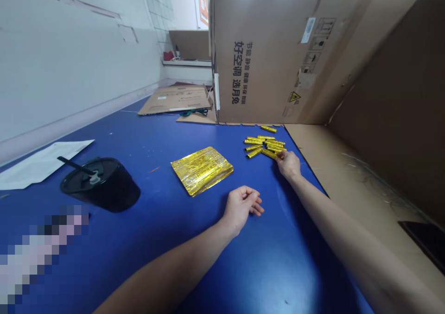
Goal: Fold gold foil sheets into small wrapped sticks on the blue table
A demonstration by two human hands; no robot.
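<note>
Touching a slim glossy gold stick (pixel 274 154), right hand (pixel 288 164) half-closed, grip unclear; left hand (pixel 241 207) loosely curled, empty.

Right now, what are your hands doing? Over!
Right hand at the gold foil sticks, touching one. Left hand empty on the blue table. Cardboard sheet beside the sticks.

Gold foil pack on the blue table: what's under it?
The gold foil pack lies flat on the blue table; anything beneath it is covered from view.
</note>
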